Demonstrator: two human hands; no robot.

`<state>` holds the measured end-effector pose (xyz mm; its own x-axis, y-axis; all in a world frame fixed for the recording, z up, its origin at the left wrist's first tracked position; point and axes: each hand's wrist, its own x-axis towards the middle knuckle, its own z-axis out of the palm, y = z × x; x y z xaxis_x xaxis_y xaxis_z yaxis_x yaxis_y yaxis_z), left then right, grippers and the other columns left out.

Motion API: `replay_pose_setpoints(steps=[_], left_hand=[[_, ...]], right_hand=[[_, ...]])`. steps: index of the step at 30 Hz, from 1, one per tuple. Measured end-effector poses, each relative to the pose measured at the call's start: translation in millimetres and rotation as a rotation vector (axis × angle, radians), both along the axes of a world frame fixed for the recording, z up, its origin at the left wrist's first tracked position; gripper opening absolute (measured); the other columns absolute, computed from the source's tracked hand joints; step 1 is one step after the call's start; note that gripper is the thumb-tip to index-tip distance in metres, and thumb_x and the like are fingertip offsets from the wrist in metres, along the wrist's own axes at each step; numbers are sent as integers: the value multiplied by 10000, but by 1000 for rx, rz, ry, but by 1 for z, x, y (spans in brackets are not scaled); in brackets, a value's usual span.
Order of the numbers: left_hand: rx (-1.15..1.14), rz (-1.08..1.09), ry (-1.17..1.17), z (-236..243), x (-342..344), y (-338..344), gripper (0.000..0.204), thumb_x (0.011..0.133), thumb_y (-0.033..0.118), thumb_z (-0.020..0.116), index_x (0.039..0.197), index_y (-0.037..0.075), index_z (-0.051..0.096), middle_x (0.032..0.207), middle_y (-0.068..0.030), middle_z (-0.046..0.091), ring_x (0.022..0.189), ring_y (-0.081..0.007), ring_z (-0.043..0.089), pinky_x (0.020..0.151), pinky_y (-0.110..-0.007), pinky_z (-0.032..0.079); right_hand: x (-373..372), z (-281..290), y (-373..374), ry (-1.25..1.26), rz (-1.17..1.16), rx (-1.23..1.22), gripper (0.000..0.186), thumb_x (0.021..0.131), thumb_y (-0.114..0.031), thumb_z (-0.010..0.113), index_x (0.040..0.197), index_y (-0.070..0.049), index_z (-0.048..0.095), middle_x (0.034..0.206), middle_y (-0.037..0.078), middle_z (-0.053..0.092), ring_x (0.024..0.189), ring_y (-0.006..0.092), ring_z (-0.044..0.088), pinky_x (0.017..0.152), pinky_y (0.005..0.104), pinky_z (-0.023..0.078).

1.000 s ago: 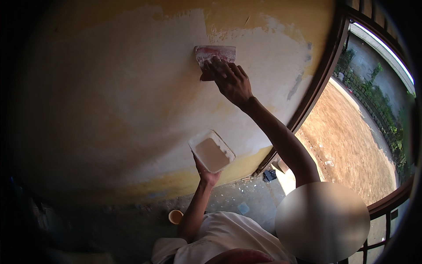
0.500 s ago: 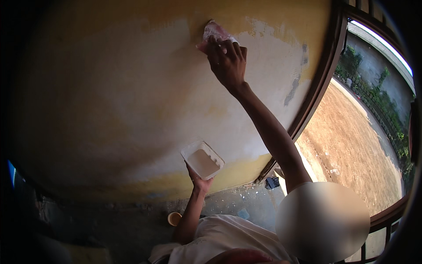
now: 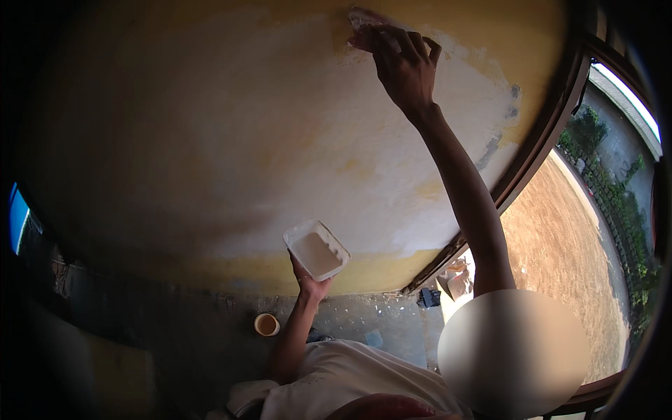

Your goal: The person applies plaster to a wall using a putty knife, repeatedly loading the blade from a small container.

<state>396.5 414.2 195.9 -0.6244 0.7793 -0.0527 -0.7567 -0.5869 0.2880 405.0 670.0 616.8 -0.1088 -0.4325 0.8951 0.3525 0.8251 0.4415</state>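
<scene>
My right hand (image 3: 408, 70) is raised high against the wall (image 3: 231, 140), its fingers closed on a flat pinkish piece (image 3: 365, 26) smeared with white. That piece lies against the wall where yellow paint meets a whitish coating; whether it is a stiff spreader or a softer pad I cannot tell. Lower down, my left hand (image 3: 311, 282) supports a white rectangular tub (image 3: 299, 257) from underneath. Off-white paste (image 3: 317, 255) covers the tub's bottom, and its rim is crusted with residue. The tub is tilted with its open side toward me, apart from the right hand.
A dark wooden door frame (image 3: 535, 157) bounds the wall on the right, with sunlit bare ground (image 3: 560, 259) outside. On the grey speckled floor stand a round yellowish container (image 3: 267, 324) and a small dark object (image 3: 429, 297) by the doorway.
My right hand has moved up and to the right in view with the pinkish piece. The left hand and tub have shifted slightly left and up; the whole view has also turned a little.
</scene>
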Motion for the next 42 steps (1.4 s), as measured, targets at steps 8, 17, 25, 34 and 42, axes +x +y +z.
replay_pose_setpoints(steps=[8, 17, 25, 34, 42], left_hand=[[-100, 71, 7, 11, 16, -11, 582, 1018, 647, 459, 1420, 238, 556, 1318, 8, 629, 1225, -212, 593, 1060, -510, 486], [-138, 28, 69, -15, 71, -70, 619, 1072, 585, 367, 1504, 158, 486, 1449, -44, 582, 1304, -256, 588, 1102, -505, 493], [-309, -239, -35, -39, 201, -130, 703, 1071, 610, 322, 1523, 86, 444, 1453, -122, 577, 1279, -292, 624, 1057, -499, 550], [-345, -266, -33, -60, 223, -170, 688, 1071, 600, 350, 1521, 90, 447, 1461, -120, 567, 1282, -288, 613, 1054, -517, 541], [-296, -241, -72, -92, 153, -250, 635, 1089, 539, 376, 1527, 82, 437, 1463, -133, 561, 1290, -284, 607, 1063, -513, 539]], right_hand=[[0, -193, -55, -523, 206, -279, 322, 857, -117, 725, 1179, -124, 729, 1101, 3, 715, 965, 197, 663, 945, 458, 433], [166, -358, -151, -585, 755, -1753, 220, 1036, -141, 634, 1147, 36, 700, 971, 67, 720, 869, 128, 650, 753, 301, 520], [312, -430, -248, -552, 739, -2247, 322, 1005, -168, 677, 1231, 61, 655, 1018, 67, 728, 873, 104, 676, 708, 263, 558], [349, -447, -274, -699, 542, -2101, 312, 939, -107, 694, 1207, 49, 654, 988, 157, 753, 811, 198, 721, 682, 350, 553], [275, -464, -350, -892, 481, -2015, 264, 911, -163, 717, 1068, 43, 665, 858, 122, 701, 752, 148, 615, 670, 337, 509]])
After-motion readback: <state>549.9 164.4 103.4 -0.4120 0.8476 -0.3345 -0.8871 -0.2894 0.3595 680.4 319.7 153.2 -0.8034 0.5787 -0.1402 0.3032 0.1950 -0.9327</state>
